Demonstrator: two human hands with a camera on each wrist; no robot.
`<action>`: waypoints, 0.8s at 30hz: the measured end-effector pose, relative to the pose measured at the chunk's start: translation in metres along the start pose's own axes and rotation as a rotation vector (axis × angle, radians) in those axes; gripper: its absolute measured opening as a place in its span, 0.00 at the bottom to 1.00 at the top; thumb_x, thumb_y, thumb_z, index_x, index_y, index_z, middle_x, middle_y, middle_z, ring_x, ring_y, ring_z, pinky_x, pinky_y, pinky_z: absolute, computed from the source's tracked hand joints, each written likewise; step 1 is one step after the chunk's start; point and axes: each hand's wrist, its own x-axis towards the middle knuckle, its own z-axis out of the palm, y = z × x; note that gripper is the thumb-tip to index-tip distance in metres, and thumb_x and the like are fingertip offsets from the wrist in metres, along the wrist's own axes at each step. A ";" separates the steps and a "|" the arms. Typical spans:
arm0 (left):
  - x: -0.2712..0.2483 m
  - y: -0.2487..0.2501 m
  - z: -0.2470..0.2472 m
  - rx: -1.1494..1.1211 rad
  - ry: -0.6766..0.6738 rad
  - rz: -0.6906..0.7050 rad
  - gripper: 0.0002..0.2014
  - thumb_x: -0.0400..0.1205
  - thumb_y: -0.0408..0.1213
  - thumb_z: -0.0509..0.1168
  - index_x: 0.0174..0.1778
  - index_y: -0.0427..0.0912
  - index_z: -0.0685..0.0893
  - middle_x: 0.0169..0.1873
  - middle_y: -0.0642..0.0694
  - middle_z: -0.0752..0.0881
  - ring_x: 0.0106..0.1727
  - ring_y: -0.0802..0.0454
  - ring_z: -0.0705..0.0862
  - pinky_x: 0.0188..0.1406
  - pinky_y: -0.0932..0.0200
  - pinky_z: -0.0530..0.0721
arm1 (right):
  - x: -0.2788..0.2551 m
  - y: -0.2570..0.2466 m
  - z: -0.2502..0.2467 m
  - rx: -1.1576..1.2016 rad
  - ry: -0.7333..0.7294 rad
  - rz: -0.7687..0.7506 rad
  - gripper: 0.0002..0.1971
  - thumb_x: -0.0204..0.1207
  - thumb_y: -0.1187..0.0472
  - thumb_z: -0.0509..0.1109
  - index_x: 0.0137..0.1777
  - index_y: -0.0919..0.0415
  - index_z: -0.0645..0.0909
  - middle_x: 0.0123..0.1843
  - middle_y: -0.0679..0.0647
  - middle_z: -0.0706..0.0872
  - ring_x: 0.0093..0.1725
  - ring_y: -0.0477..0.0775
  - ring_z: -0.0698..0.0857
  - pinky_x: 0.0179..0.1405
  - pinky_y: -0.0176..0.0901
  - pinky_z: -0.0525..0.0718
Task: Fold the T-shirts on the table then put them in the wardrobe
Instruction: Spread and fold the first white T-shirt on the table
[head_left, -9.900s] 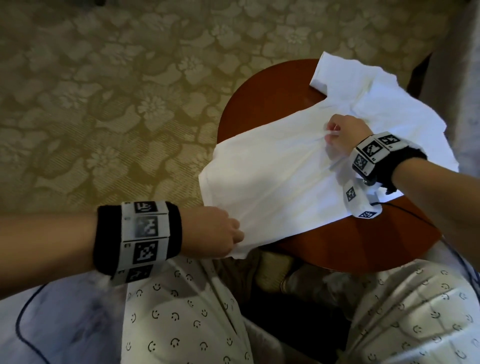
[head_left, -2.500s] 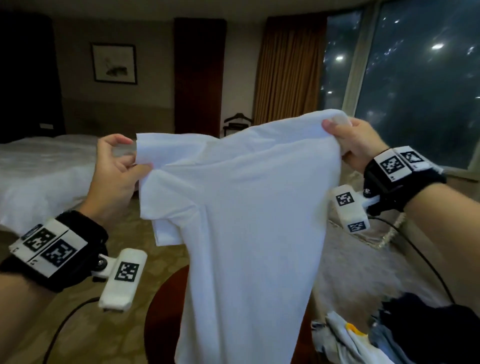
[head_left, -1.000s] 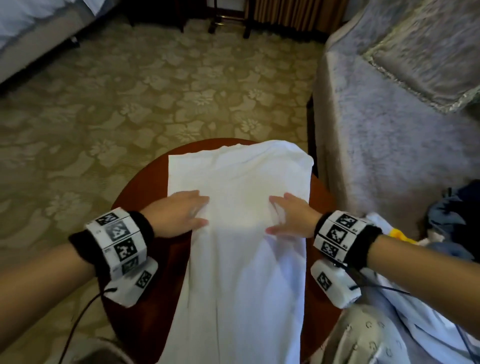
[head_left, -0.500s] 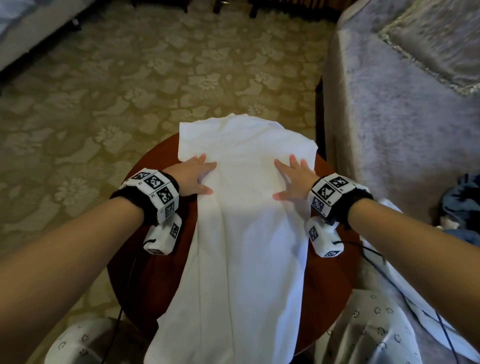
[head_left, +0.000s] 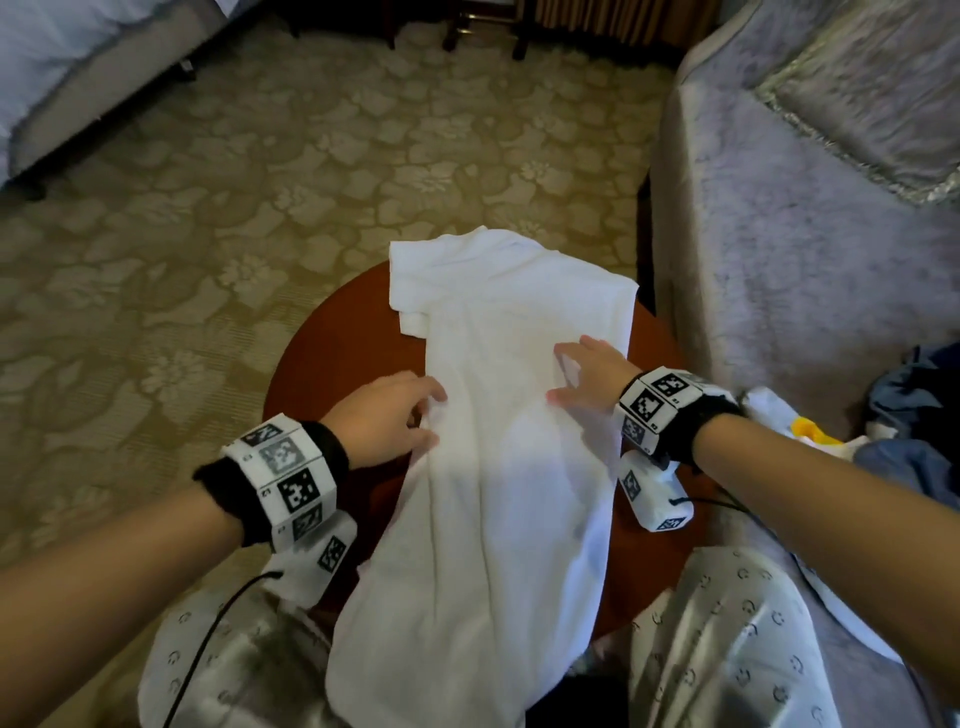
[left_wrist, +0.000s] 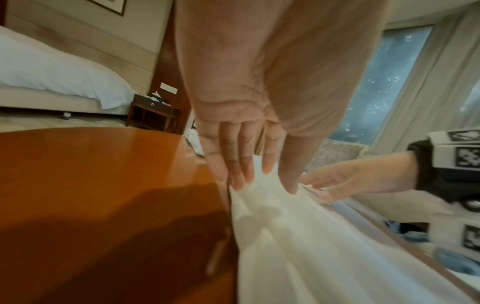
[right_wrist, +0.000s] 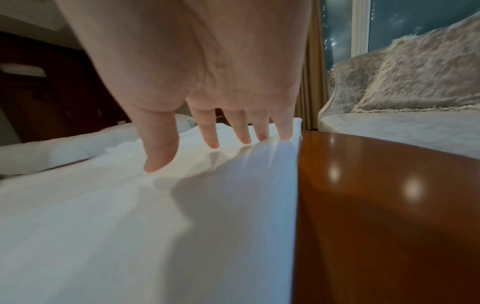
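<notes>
A white T-shirt (head_left: 498, 415), folded lengthwise into a long strip, lies across the round red-brown table (head_left: 337, 353), and its lower end hangs off the near edge over my lap. My left hand (head_left: 395, 421) rests with straight fingers on the strip's left edge; in the left wrist view the fingertips (left_wrist: 239, 181) touch the cloth (left_wrist: 311, 236). Fingers spread, my right hand (head_left: 587, 384) presses the right side, its fingertips (right_wrist: 259, 137) on the fabric (right_wrist: 130, 216) near the fold. A folded sleeve (head_left: 410, 291) shows at the far left corner.
A grey upholstered sofa (head_left: 779, 234) stands right of the table, with a heap of other clothes (head_left: 909, 441) beside my right arm. Patterned carpet (head_left: 208, 208) surrounds the table. A bed (head_left: 62, 62) is at the far left. Wrist-camera cables hang near my knees.
Both hands have slid back toward me along the shirt, still flat on it. The shirt's far end now shows a folded sleeve corner at the left. The camera has tilted slightly.
</notes>
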 end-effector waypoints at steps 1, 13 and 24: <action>-0.012 0.005 0.005 0.008 -0.041 -0.009 0.22 0.79 0.46 0.70 0.69 0.51 0.74 0.52 0.54 0.79 0.53 0.54 0.79 0.50 0.62 0.78 | -0.010 -0.004 0.005 0.004 -0.012 -0.011 0.35 0.78 0.46 0.67 0.80 0.58 0.60 0.81 0.62 0.60 0.80 0.65 0.59 0.77 0.57 0.62; -0.114 0.018 0.060 -0.129 -0.094 -0.341 0.29 0.76 0.47 0.72 0.68 0.45 0.66 0.54 0.49 0.80 0.54 0.47 0.82 0.54 0.51 0.84 | -0.122 -0.031 0.053 -0.021 -0.035 0.096 0.22 0.80 0.48 0.65 0.58 0.70 0.81 0.51 0.61 0.86 0.37 0.54 0.82 0.36 0.39 0.79; -0.135 0.026 0.051 -0.800 -0.042 -0.434 0.12 0.82 0.30 0.66 0.32 0.40 0.75 0.26 0.44 0.77 0.24 0.52 0.75 0.22 0.64 0.75 | -0.194 -0.095 0.102 0.207 -0.038 -0.430 0.33 0.70 0.42 0.74 0.70 0.54 0.69 0.54 0.50 0.78 0.43 0.44 0.77 0.45 0.37 0.73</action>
